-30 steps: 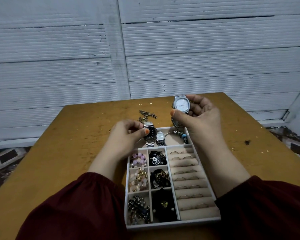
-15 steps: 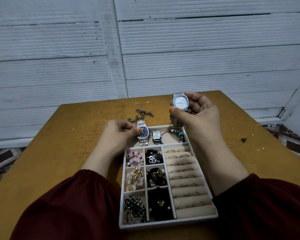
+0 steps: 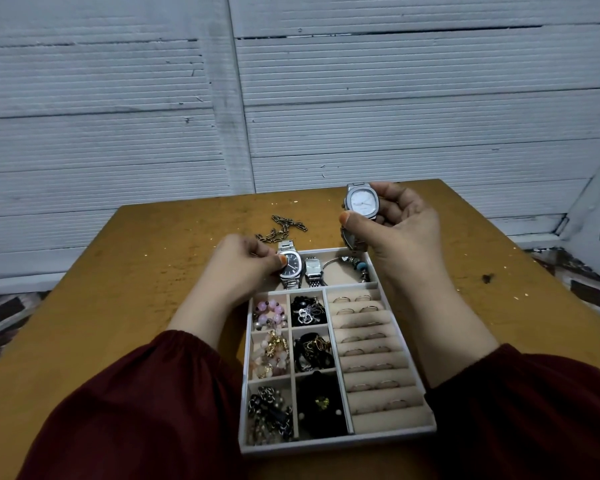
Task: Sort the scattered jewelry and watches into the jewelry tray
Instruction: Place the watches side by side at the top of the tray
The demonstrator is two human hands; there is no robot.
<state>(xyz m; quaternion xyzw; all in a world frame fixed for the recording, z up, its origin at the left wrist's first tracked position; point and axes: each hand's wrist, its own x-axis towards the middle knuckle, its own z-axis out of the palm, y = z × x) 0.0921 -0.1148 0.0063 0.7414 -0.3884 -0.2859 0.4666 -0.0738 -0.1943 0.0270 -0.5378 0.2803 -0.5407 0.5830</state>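
Holding the white-dial watch (image 3: 362, 201) face-up above the far right corner of the jewelry tray (image 3: 336, 445), the right hand (image 3: 399, 230) clasps its case between thumb and curled fingers. That grip and height look the same as a second ago. The left hand (image 3: 243, 265) still pinches the dark-dial watch (image 3: 291, 266) at the left end of the tray's far compartment, just beside a small silver watch (image 3: 313, 268) and near a beaded bangle (image 3: 355, 265). It has barely shifted. Its upper strap seems to overlap the far rim, though the fingers hide whether the case lies flat.

So little has moved; the left hand appears to be settling one watch to make room, and the raised watch waits its turn. A gold chain (image 3: 284, 228) lies loose on the wooden table (image 3: 136, 271) just beyond the tray, unsorted. The ring rolls (image 3: 368, 341) and small compartments already look filled, so the task seems close to done.
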